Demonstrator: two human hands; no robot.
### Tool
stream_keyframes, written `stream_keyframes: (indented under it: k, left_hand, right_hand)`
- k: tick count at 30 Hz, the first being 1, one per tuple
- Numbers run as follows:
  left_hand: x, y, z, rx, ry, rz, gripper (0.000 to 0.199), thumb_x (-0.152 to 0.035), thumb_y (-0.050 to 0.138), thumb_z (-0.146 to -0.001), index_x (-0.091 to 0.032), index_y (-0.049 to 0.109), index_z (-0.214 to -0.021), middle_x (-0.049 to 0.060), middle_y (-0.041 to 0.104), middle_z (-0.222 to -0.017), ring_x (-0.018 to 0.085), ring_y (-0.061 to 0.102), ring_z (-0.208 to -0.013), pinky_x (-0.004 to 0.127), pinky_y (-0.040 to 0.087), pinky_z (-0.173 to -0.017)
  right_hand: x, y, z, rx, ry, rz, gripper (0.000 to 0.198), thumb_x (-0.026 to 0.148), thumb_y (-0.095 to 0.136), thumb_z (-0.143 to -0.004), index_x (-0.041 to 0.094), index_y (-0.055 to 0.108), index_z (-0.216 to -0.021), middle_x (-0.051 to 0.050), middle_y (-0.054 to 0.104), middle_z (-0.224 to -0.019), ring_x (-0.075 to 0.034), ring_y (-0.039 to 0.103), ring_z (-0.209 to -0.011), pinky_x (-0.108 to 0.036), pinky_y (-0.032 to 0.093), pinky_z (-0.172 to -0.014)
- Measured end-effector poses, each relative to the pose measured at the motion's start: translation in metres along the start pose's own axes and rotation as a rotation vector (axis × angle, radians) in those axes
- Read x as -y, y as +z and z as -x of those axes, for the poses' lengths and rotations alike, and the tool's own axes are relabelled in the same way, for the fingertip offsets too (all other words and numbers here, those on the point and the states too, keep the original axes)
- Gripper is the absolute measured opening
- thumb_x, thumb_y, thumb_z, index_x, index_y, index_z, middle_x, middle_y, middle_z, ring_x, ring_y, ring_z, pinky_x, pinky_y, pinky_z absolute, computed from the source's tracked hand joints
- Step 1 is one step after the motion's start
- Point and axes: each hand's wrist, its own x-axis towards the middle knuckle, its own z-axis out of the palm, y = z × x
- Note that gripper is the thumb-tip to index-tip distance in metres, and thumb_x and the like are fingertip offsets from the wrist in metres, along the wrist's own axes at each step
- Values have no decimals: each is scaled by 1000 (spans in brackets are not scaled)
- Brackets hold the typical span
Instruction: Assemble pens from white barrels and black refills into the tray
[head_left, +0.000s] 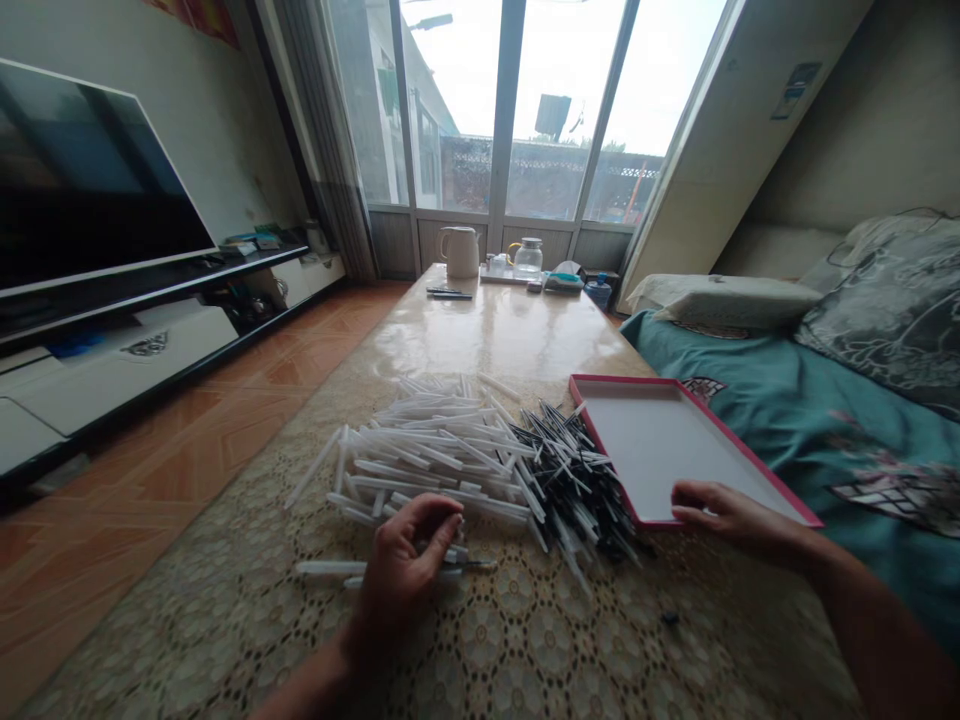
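A heap of white pen barrels [427, 455] lies on the lace-covered table [225, 600], and beside it on the right a heap of thin dark pen refills [577, 480]. My left hand [409, 565] hovers at the near edge of the white heap, fingers curled over a few loose barrels [330, 568]; whether it grips one I cannot tell. My right hand [731, 515] rests on the near edge of a shallow white tray with a red rim [660, 440], fingers lying on its rim.
A kettle [459, 250], a glass jug [529, 257] and small items stand at the table's far end by the window. A television [82, 180] on a low cabinet runs along the left wall. A teal-covered bed with pillows [825, 400] lies to the right.
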Motion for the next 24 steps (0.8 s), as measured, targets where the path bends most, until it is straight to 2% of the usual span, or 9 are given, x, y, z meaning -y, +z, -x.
stream_keyframes:
  k: [3,5,7,11,15,17,20,22,24]
  left_hand:
    - [0,-1,1,70,198,-236,11,-20,56,-85,-17,67,-86,5,66,-80,18,64,-75,30,50,-69]
    - [-3,-4,0,128,256,-344,15,-16,52,-85,-17,67,-85,5,65,-79,17,63,-73,29,50,-68]
    - [-6,-10,-1,195,261,-442,17,-14,51,-85,-17,67,-85,5,64,-79,17,62,-72,28,49,-67]
    - [-15,-26,-5,292,240,-597,15,-12,52,-84,-18,65,-80,4,63,-80,18,61,-75,29,47,-69]
    - [-19,-39,-6,387,210,-700,12,-9,57,-78,-20,64,-80,3,63,-84,20,60,-81,30,46,-71]
    - [-19,-42,-6,414,207,-736,14,-9,58,-77,-21,63,-82,4,63,-87,21,59,-85,32,45,-74]
    - [-17,-41,-6,432,208,-783,17,-8,54,-79,-21,63,-84,5,62,-89,23,57,-88,33,44,-75]
    - [-16,-39,-5,442,203,-808,18,-6,53,-78,-20,63,-85,5,61,-89,23,56,-88,33,44,-75]
    - [-16,-37,-5,441,200,-829,19,-6,53,-77,-20,62,-85,5,60,-90,23,55,-89,34,43,-76]
  right_hand:
    - [5,0,5,-22,5,-23,32,50,51,-85,20,63,-79,-3,66,-81,-20,60,-77,-26,45,-69]
    - [8,0,10,-24,-11,-60,33,51,52,-86,22,67,-87,-4,68,-90,-21,62,-86,-27,45,-75]
    - [11,0,14,-16,-24,-91,36,53,52,-86,23,70,-91,-6,68,-94,-22,62,-90,-28,46,-79]
    - [13,2,19,-39,-18,-104,37,55,55,-83,22,70,-87,-7,67,-88,-23,62,-85,-30,47,-78]
    - [11,2,23,-61,17,-177,38,57,57,-82,22,68,-87,-8,70,-95,-26,62,-92,-31,49,-79]
    - [10,1,24,-124,25,-200,38,58,57,-82,22,67,-88,-9,70,-97,-28,63,-94,-32,49,-80]
    - [19,3,23,-333,59,-249,43,60,59,-79,21,65,-96,-11,70,-97,-29,64,-91,-35,51,-77]
    - [37,9,20,-464,63,-348,48,62,60,-77,20,61,-100,-12,69,-92,-28,66,-84,-36,53,-72]
    - [65,18,15,-497,13,-467,46,60,57,-81,19,56,-101,-10,68,-82,-22,64,-69,-33,53,-63]
